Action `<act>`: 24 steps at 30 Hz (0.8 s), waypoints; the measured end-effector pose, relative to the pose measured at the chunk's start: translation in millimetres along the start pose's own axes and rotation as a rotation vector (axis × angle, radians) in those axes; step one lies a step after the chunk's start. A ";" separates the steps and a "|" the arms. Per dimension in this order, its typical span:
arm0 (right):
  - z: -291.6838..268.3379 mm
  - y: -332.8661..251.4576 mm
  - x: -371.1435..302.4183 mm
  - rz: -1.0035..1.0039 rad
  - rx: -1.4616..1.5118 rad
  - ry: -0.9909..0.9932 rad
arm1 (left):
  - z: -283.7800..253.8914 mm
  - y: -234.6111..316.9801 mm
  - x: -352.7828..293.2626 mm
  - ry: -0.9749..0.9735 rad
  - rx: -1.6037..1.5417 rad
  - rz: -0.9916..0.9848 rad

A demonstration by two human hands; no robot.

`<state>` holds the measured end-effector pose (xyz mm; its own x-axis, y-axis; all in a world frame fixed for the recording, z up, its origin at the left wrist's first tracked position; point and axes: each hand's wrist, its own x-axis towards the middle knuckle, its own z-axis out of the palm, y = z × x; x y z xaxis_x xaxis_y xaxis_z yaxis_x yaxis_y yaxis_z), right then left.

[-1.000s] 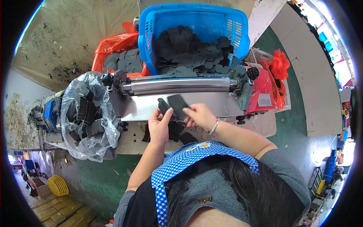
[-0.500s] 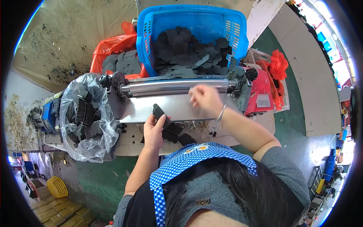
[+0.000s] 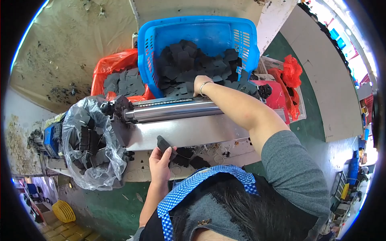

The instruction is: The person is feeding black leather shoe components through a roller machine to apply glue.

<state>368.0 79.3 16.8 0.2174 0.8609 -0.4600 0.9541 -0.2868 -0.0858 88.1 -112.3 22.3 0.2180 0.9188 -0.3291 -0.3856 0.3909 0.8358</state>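
Dark rubbery-looking pieces (image 3: 163, 143) form a small stack pinched between the thumb and fingers of my left hand (image 3: 160, 162), at the front edge of a metal feed plate (image 3: 181, 129). Beyond that plate runs a shiny steel roller (image 3: 173, 111). My right hand (image 3: 202, 85) reaches over the roller to the near side of a blue plastic basket (image 3: 197, 20), above thin dark flat pieces (image 3: 181, 60) heaped there. Its fingers point down and are hidden, so whether they hold anything does not show. More dark pieces (image 3: 185, 156) lie below the plate, beside my left hand.
A clear plastic bag (image 3: 114, 160) with dark pieces hangs left of the roller. Red bags (image 3: 100, 76) with flat pieces sit behind it. On the right are the machine's red housing (image 3: 277, 98) and a white crate (image 3: 302, 110). Rubber bands (image 3: 213, 150) lie under the plate's edge.
My right hand has moved from above the metal plate across the roller to the basket's near side. My left hand keeps its dark pieces at the plate edge. The view has shifted slightly.
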 end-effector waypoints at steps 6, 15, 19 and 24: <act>-5.0 2.3 -2.3 0.064 0.061 0.108 | -0.7 1.6 4.3 -0.008 0.014 0.009; -34.7 69.7 2.2 0.116 0.340 0.509 | 3.6 -1.0 11.8 -0.059 0.024 0.010; -28.4 43.6 -55.6 -0.086 1.270 0.278 | 7.7 2.0 9.5 -0.036 -0.015 0.031; 73.7 3.8 -162.8 0.018 1.518 -0.378 | 6.0 4.7 13.4 -0.033 -0.046 0.081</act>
<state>321.1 -92.9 26.2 -0.0586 0.7683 -0.6373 -0.1910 -0.6353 -0.7483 94.6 -98.5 24.5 0.2137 0.9454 -0.2460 -0.4435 0.3183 0.8379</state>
